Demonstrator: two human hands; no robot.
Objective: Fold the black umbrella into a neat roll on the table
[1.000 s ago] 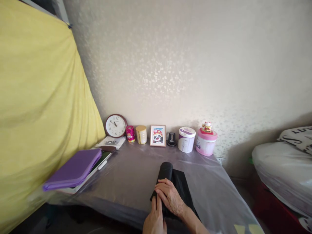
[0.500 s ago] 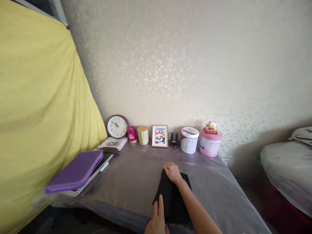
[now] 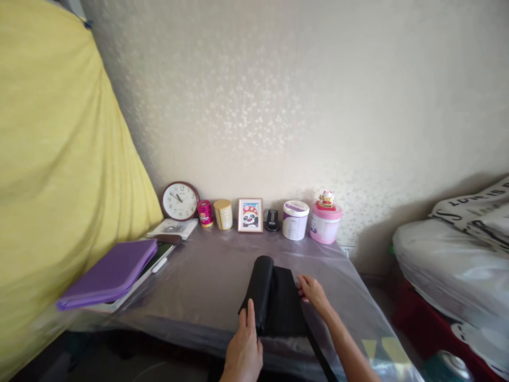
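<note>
A black cloth item (image 3: 284,305) lies near the table's front edge, its left side folded over into a thick roll that points away from me. A black strap trails from its near right corner over the edge. My left hand (image 3: 244,342) grips the near end of the roll, with two fingers stretched along its left side and the thumb on the right. At the cloth's right edge, my right hand (image 3: 312,292) has its fingers curled and pinched together on the border. What lies inside the roll, if anything, is hidden.
Along the wall stand a clock (image 3: 181,201), a pink can (image 3: 205,213), a yellow-lidded can (image 3: 223,215), a panda picture frame (image 3: 250,215), a black device (image 3: 272,220) and two tubs (image 3: 296,225). A purple folder (image 3: 113,270) lies left. Plastic covers the table (image 3: 199,286).
My right hand has moved from the top of the black cloth to its right edge. The roll and strap now show. My left hand stays at the near end; the view has shifted right.
</note>
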